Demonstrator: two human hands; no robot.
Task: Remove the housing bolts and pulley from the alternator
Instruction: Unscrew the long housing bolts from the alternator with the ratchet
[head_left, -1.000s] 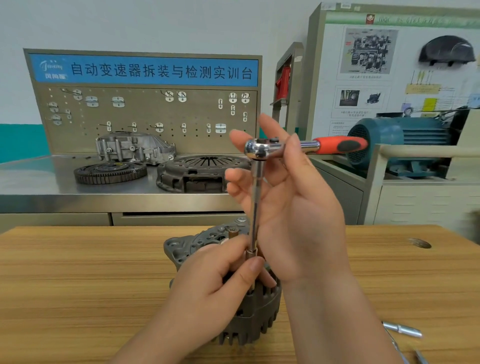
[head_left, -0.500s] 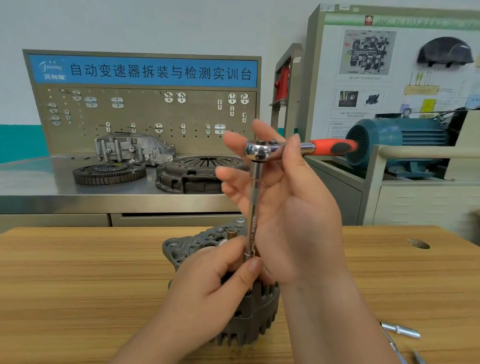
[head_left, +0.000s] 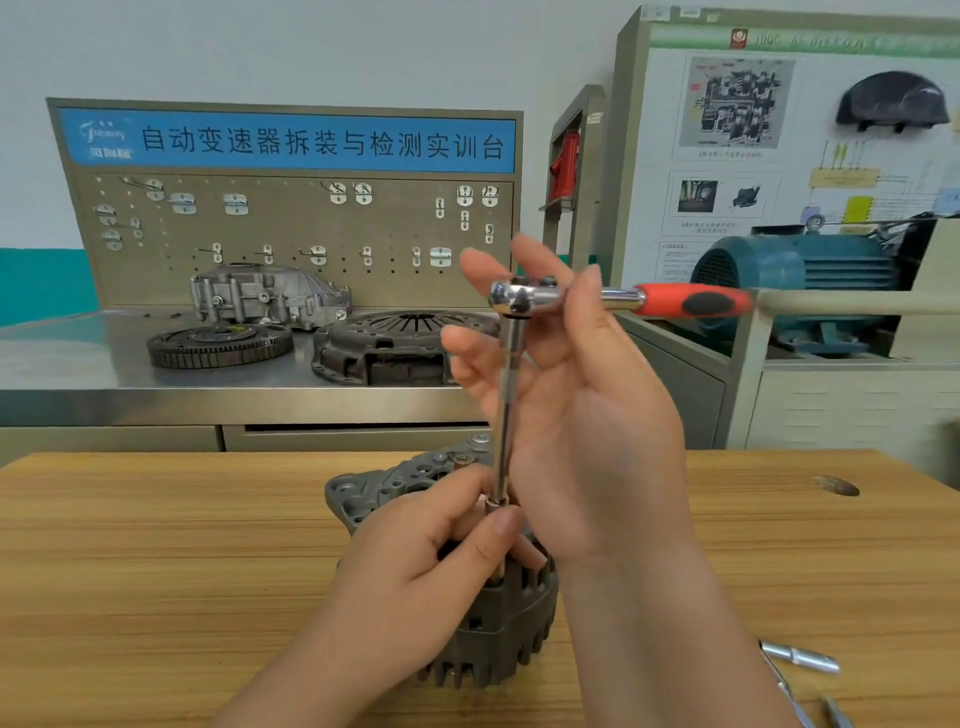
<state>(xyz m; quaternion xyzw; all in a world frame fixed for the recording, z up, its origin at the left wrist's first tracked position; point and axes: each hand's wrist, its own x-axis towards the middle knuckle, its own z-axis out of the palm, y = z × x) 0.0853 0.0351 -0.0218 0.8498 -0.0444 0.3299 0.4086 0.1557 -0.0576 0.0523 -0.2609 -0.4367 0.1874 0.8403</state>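
Note:
A grey finned alternator stands on the wooden table. A chrome ratchet with a red and black handle carries a long extension bar that runs straight down to a socket at the top of the alternator. My left hand pinches the socket end of the bar between thumb and fingers, over the housing. My right hand holds the ratchet near its head, thumb over the shank and fingers spread behind the bar. The bolt under the socket is hidden.
Loose chrome tool pieces lie at the table's right front. Behind, a steel bench carries a flywheel, a clutch cover and an aluminium housing. A blue motor stands at the right.
The ratchet handle swung slightly back and forth, and my right fingers shifted a little round the head. My left hand stayed on the socket end.

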